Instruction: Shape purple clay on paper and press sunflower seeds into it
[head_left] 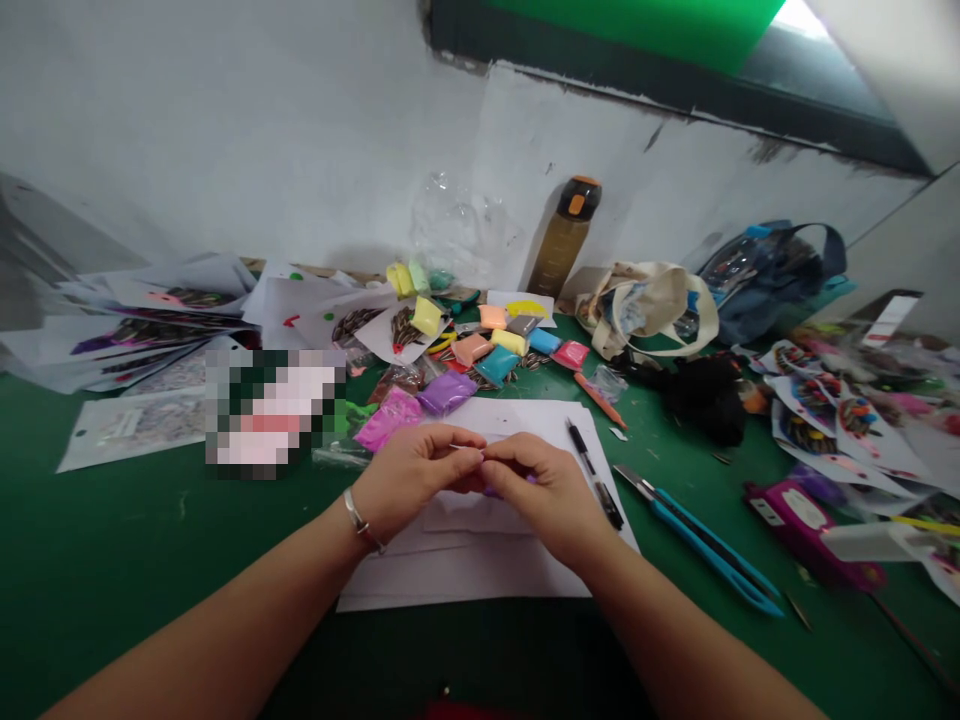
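My left hand (418,468) and my right hand (553,492) meet over a stack of white paper (480,575). Thumbs and fingers are pinched together, tip to tip. Whatever sits between the fingertips is too small to make out. A bit of purple shows under my right fingers; I cannot tell whether it is held or lies on the paper. Just beyond my left hand lie a bright pink packet (388,420) and a purple packet (447,393) of what looks like soft clay. To the right of my right hand, a black pen (594,472) rests on the paper.
A blue utility knife (712,545) lies right of the paper, blade out. Several coloured packets (498,366) are heaped behind. Against the wall stand a brown bottle (564,240) and a cloth bag (645,310). Decorated paper sheets (165,320) pile up at left.
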